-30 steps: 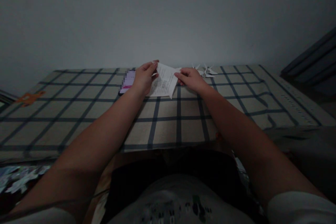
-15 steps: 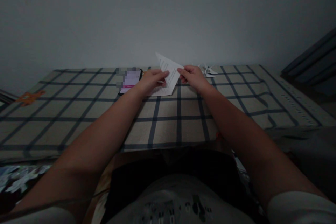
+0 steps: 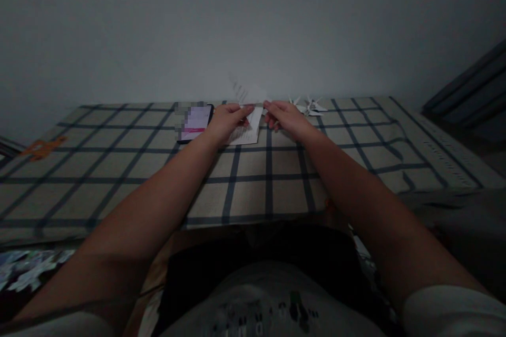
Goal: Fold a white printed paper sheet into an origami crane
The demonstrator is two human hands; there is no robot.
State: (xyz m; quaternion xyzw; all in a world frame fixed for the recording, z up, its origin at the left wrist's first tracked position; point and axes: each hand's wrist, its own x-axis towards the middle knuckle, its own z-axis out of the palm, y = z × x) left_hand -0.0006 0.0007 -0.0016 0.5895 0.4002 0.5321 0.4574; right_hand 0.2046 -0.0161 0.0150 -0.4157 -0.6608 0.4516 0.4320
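head view: paper (image 3: 255, 120) sits between left hand (image 3: 227, 120) and right hand (image 3: 288, 117), both pinching it; its print is illegible.

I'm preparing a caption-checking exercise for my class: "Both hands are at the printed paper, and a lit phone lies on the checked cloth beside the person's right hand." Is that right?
Not quite: the side is wrong. The head view shows the lit phone on the checked cloth beside the person's left hand. Both hands are indeed at the printed paper.
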